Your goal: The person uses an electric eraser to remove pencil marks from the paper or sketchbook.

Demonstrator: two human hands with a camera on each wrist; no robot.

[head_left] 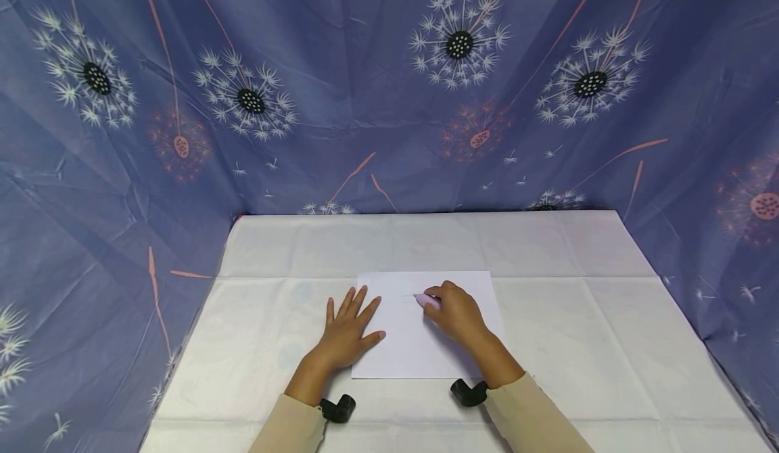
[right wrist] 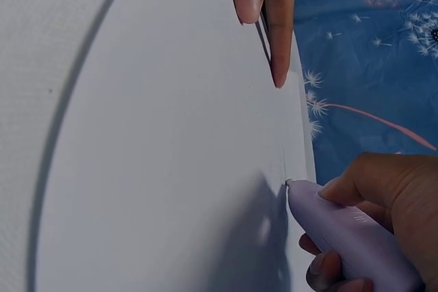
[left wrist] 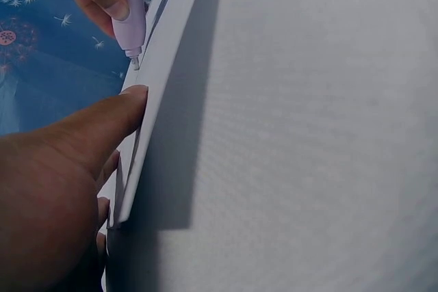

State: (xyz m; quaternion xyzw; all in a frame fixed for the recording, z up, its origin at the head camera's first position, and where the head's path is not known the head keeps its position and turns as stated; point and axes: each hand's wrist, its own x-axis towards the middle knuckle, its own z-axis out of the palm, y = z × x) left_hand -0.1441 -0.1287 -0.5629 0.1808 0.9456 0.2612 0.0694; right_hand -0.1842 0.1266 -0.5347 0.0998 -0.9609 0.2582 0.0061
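A sheet of white paper lies on the white-covered table. My left hand rests spread out over its left edge, fingers straight and thumb pointing inward. My right hand grips a thick, lavender electric eraser between thumb and fingers. Its small tip meets the paper at the end of a faint line in the upper part, with tiny specks beside it in the right wrist view. In the left wrist view the electric eraser points down just beyond my left thumb.
The white table cover has fold creases. A blue curtain with dandelion prints hangs behind the table and along both sides. A black wrist mount is at my left cuff, and another black mount at my right.
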